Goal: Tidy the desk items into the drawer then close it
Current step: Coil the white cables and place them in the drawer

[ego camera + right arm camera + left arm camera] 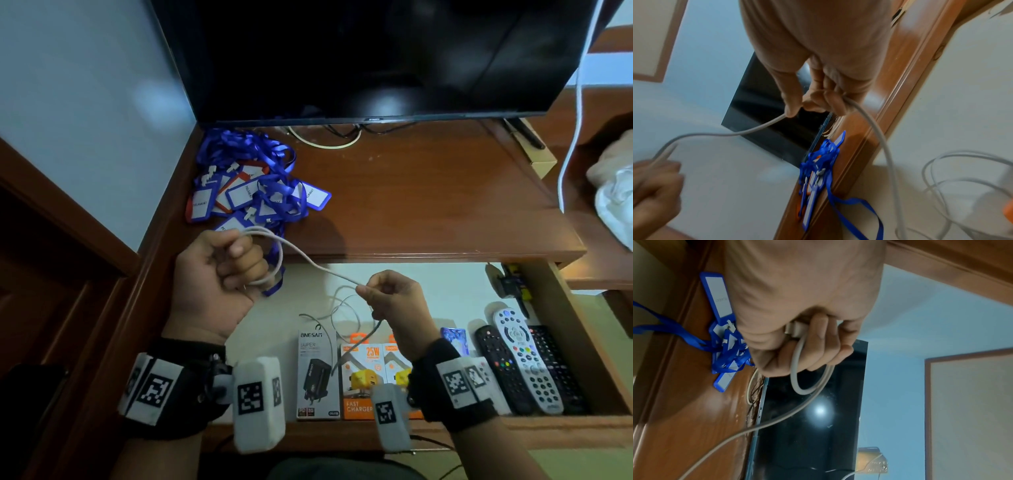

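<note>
Left hand [219, 270] fisted round coiled thin white cable [308, 260]; right hand [394, 298] pinching same cable above open wooden drawer [575, 329], bare white floor at left; brown wooden desktop [428, 192] mostly bare right of blue lanyard-badge heap [253, 181]

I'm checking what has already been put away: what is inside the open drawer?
In the drawer: three remote controls, charger boxes, loose cable loops and a small dark item at the back corner. The wrists cover part of the front; under the desktop is hidden.
</note>
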The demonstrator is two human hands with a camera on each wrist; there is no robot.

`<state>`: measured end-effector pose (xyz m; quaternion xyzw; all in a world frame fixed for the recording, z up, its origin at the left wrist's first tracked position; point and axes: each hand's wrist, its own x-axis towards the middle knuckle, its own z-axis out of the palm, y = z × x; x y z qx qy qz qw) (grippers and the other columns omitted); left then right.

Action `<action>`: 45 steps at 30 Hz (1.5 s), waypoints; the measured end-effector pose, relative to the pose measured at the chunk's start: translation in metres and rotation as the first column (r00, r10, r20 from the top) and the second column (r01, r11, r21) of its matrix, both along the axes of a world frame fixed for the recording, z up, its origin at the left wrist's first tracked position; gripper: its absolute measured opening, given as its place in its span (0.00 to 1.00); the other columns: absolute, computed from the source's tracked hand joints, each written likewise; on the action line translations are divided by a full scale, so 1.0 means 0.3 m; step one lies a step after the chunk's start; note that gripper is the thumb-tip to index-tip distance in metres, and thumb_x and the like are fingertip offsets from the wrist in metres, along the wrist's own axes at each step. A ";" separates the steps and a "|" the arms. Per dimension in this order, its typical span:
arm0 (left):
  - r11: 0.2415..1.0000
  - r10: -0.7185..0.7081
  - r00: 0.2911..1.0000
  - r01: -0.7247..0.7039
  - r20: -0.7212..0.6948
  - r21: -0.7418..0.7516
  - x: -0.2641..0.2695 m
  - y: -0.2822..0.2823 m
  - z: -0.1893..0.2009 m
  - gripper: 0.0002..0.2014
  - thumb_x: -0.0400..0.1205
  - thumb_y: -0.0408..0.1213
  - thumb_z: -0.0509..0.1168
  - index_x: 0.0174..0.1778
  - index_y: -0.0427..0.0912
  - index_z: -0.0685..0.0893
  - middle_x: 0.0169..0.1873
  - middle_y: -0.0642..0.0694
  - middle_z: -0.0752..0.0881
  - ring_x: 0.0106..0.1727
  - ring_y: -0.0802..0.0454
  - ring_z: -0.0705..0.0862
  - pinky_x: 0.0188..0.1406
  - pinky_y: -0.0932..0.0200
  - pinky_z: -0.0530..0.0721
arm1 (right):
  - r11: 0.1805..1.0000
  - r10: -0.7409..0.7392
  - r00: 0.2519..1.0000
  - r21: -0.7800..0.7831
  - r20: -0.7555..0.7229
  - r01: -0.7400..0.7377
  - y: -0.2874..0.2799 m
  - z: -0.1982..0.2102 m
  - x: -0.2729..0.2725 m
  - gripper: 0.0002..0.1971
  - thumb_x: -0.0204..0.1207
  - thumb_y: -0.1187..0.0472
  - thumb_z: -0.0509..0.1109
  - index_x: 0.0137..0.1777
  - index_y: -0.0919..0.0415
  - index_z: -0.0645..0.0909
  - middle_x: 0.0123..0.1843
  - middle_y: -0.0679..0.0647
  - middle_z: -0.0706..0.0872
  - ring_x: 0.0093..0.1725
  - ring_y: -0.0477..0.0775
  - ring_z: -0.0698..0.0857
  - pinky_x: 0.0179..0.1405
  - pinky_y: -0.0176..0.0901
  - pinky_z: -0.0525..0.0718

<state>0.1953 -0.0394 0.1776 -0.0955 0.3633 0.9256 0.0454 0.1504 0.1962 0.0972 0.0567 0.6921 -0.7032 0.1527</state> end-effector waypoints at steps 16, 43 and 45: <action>0.831 0.554 0.831 -0.556 -0.047 -0.040 -0.035 0.037 0.007 0.16 0.88 0.46 0.49 0.36 0.49 0.73 0.22 0.55 0.64 0.23 0.60 0.62 0.30 0.64 0.65 | 0.828 0.488 0.858 -0.227 -0.157 -0.513 -0.093 0.097 0.060 0.10 0.79 0.66 0.63 0.35 0.65 0.76 0.21 0.55 0.80 0.21 0.51 0.68 0.23 0.38 0.66; 0.795 0.232 0.917 -0.371 -0.324 -0.480 -0.015 0.171 -0.007 0.09 0.84 0.40 0.57 0.48 0.41 0.82 0.40 0.48 0.91 0.50 0.48 0.89 0.55 0.57 0.83 | 0.863 0.464 0.884 -0.201 -0.049 -0.464 -0.090 0.143 0.093 0.16 0.72 0.59 0.62 0.22 0.57 0.73 0.18 0.50 0.61 0.19 0.46 0.57 0.24 0.36 0.54; 0.866 0.294 0.914 -0.378 -0.279 -0.328 -0.018 0.164 0.009 0.10 0.84 0.40 0.55 0.48 0.41 0.80 0.37 0.49 0.91 0.46 0.52 0.89 0.52 0.59 0.82 | 0.894 0.388 0.921 -0.249 0.017 -0.373 -0.084 0.114 0.089 0.15 0.72 0.59 0.62 0.24 0.60 0.71 0.16 0.48 0.61 0.18 0.45 0.56 0.23 0.35 0.54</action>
